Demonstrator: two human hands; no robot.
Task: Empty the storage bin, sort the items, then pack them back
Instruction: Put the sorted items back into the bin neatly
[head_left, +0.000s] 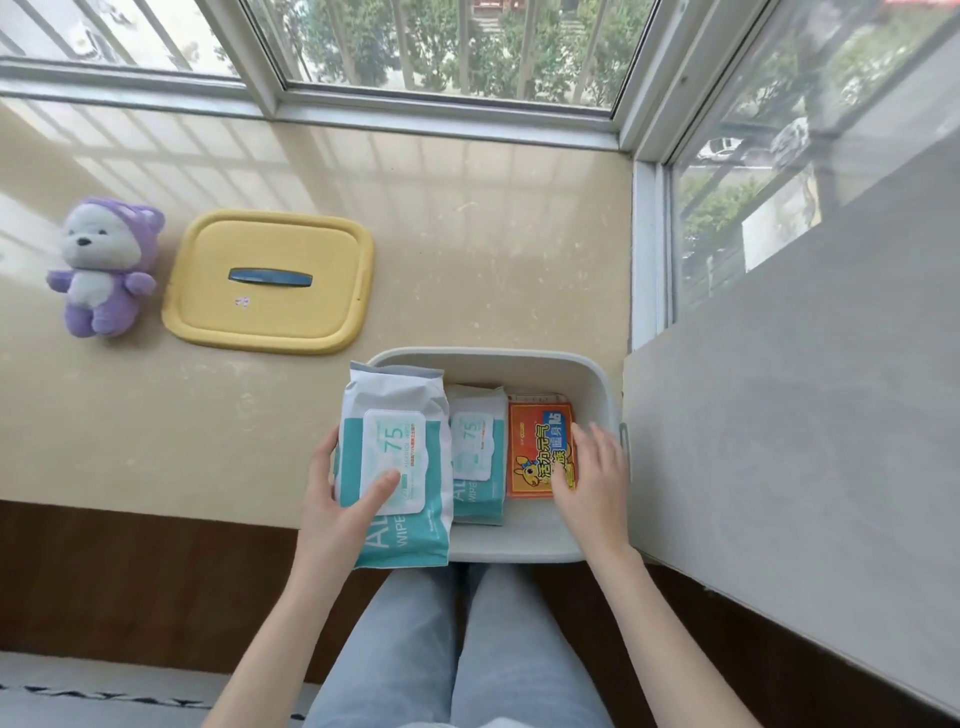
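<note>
A white storage bin (519, 364) stands on the beige windowsill in front of me. My left hand (340, 512) grips a teal-and-white pack of wet wipes (395, 441), thumb on its lid, holding it over the bin's left rim. A second, matching wipes pack (478, 457) lies inside the bin. Next to it on the right lies an orange packet with printed characters (537, 441). My right hand (592, 483) hovers over that orange packet with its fingers straight and spread, holding nothing.
The bin's yellow lid with a blue handle (270, 280) lies flat on the sill to the left. A purple plush bear (106, 265) sits beyond it. A grey wall ledge (805, 441) rises close on the right. Window frames line the back.
</note>
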